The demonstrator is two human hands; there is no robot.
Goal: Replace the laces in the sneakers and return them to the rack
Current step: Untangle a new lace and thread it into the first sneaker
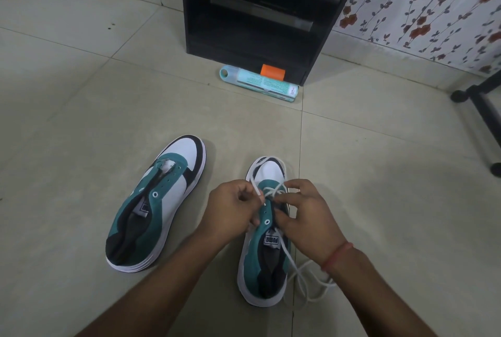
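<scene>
The left hand (230,210) has its fingers curled, thumb and forefinger pinching a strand of the white cotton shoelace (295,269) just above the eyelet row; the right hand (306,214) is curled too, its fingertips pinching the same lace where it crosses the tongue, a thin red thread band (337,255) tied round its wrist; both hands sit over the middle of the teal, white and black suede sneaker on the right (260,263), which stands upright on the pale beige floor tiles (81,119) with its toe pointing away from the person; the lace is threaded through the lower eyelets near the toe, one loop lying over the toe cap, and its loose length trails off the right side of the shoe onto the floor in slack loops beside the heel; the matching unlaced sneaker on the left (157,209) stands just beside it, apart, tilted slightly outward, its eyelets bare; further off, a pale turquoise flat packet with printed text (260,84) lies on the floor with a small orange block (272,72) touching it, both against the foot of the black open-shelved wooden rack (257,19); floral red-and-grey wallpaper (423,5) covers the wall to the right; a black stand leg (482,103) crosses the right edge.
</scene>
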